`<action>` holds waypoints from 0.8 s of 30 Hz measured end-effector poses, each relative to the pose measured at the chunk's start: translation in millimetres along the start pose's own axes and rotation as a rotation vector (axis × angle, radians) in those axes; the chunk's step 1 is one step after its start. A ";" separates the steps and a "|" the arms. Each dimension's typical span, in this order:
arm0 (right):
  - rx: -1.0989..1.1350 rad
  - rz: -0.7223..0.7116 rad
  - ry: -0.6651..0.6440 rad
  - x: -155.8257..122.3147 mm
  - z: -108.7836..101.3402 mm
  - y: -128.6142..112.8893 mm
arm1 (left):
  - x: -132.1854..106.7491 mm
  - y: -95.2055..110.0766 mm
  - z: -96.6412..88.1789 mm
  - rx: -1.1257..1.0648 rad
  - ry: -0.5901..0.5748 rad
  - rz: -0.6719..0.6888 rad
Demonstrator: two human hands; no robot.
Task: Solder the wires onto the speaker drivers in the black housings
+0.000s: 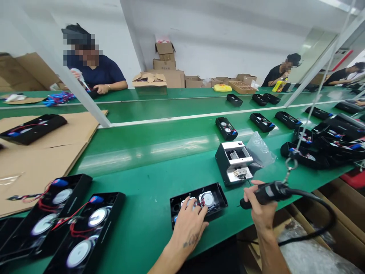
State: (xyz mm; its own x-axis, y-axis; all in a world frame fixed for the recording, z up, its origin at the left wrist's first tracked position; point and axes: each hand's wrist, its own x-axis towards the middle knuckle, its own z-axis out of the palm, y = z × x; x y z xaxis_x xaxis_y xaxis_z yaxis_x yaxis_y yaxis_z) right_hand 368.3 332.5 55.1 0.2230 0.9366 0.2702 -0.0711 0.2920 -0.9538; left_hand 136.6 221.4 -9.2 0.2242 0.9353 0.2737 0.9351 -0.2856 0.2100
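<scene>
My left hand (190, 224) rests with fingers spread on a black speaker housing (217, 193) that lies open on the green belt, with round silver drivers and red wires inside. My right hand (258, 207) is wrapped round a black electric screwdriver (266, 193), held level just right of the housing. A cable and a hanging cord run from the tool. Beyond it stands a black and white screw feeder box (234, 161).
Two more open speaker housings (65, 224) lie at the near left, with brown cardboard (42, 152) behind them. Several housings (319, 146) crowd the belt's right side. A clear bag (261, 149) lies by the feeder. Other people work across the green belt (148, 160); boxes are stacked behind.
</scene>
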 end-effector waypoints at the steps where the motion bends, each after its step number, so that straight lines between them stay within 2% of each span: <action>1: -0.049 0.022 -0.038 2.2 -2.9 8.5 | 2.6 -0.1 4.7 0.019 -0.014 0.012; 4: -0.093 0.084 -0.147 5.5 -4.9 26.7 | 9.2 -1.2 13.9 0.016 -0.024 0.036; 6: -0.073 0.079 -0.173 6.9 -2.7 31.9 | 11.2 -1.8 13.8 0.004 -0.021 0.036; 12: -0.008 0.050 -0.221 2.9 3.1 36.4 | 9.1 4.7 5.6 -0.023 0.022 0.013; 17: -0.008 0.151 -0.278 -3.8 6.1 33.9 | 6.2 12.0 9.2 0.002 0.074 -0.022; 20: 0.051 0.076 -0.120 15.4 7.1 15.1 | 5.3 12.7 11.2 0.050 0.104 -0.031; 22: 0.120 -0.056 0.049 37.2 8.5 -2.2 | 6.2 12.4 11.4 0.068 0.106 -0.020; 24: 0.144 -0.179 0.150 59.8 12.5 -16.3 | 8.2 12.2 11.0 0.083 0.104 -0.016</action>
State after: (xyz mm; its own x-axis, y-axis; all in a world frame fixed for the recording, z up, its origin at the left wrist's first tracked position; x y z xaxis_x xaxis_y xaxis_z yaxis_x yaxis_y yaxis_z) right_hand 370.6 386.1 88.5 0.3855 0.8316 0.3999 -0.1526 0.4849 -0.8612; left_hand 152.9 227.9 -14.7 0.1837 0.9114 0.3681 0.9586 -0.2490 0.1381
